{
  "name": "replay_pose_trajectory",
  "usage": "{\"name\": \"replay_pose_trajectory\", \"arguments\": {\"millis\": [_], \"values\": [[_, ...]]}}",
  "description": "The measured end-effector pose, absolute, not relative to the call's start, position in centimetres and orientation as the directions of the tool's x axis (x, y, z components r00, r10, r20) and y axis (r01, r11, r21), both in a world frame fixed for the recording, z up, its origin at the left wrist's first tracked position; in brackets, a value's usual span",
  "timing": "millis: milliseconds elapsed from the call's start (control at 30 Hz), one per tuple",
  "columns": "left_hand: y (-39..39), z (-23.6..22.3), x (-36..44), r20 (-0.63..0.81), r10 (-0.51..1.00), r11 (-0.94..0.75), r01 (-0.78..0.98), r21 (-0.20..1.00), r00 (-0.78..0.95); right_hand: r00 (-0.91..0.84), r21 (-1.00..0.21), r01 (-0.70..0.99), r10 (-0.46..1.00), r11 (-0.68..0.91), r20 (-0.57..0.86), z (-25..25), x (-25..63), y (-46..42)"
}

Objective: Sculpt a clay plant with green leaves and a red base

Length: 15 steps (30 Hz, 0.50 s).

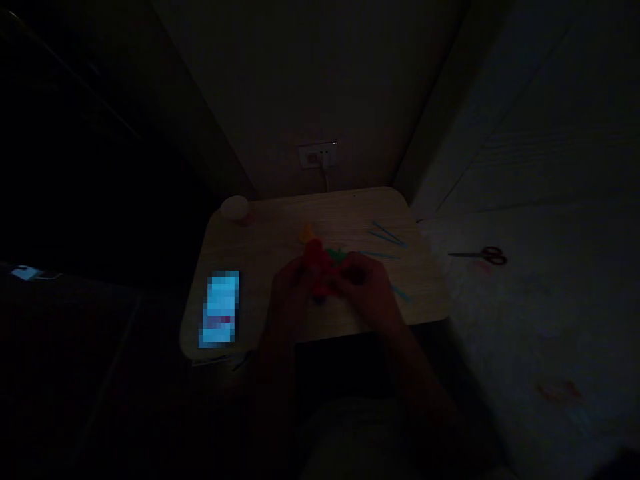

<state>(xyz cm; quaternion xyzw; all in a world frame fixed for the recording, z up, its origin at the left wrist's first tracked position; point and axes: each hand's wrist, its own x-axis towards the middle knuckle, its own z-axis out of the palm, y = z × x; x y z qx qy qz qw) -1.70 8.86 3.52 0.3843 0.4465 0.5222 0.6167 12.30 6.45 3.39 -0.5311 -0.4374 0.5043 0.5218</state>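
In dim light my left hand (290,287) and my right hand (367,280) meet above the middle of a small wooden table. Between their closed fingers is a soft-looking red piece (316,257), too dark to name more exactly. Just behind it shows a green piece (337,255), partly hidden by my right hand. An orange piece (307,233) lies farther back. Thin blue-green sticks (387,233) are scattered to the right, and another stick (401,293) lies beside my right wrist.
A phone with a lit, pixelated screen (220,307) lies at the table's (270,217) left. At the back left corner sits a pale rounded object (235,208). Scissors (483,255) rest on the pale surface to the right. A wall socket (318,156) holds a plugged cable.
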Motion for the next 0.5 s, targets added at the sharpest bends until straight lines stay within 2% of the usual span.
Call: {"name": "replay_pose_trajectory", "arguments": {"millis": [67, 167, 267, 367, 433, 500], "values": [[9.0, 3.6, -1.7, -0.17, 0.984, 0.175, -0.299, 0.938, 0.044, 0.112, -0.997, -0.055, 0.992, -0.048, -0.054, 3.4, 12.0, 6.3], [9.7, 4.9, -2.7, -0.127, 0.99, 0.106, -0.267, 0.958, -0.063, 0.088, -0.998, -0.057, 0.996, -0.007, -0.012, 3.7, 12.0, 6.1], [11.6, 7.6, -5.4, -0.014, 0.979, -0.009, -0.11, 0.994, -0.203, 0.12, -0.999, -0.019, 0.992, 0.029, 0.027, 4.1, 12.6, 6.0], [14.8, 10.8, -9.1, 0.12, 0.964, -0.057, 0.256, 0.965, -0.236, 0.115, -0.999, 0.034, 0.993, 0.035, 0.038, 4.5, 13.1, 5.8], [17.5, 12.6, -11.5, 0.144, 0.963, 0.007, 0.553, 0.833, -0.229, 0.099, -0.998, 0.059, 0.994, 0.03, 0.035, 4.7, 13.2, 5.6], [20.3, 13.7, -13.5, 0.134, 0.965, 0.08, 0.743, 0.665, -0.224, 0.085, -0.996, 0.079, 0.996, 0.027, 0.034, 4.9, 13.1, 5.5]]}}
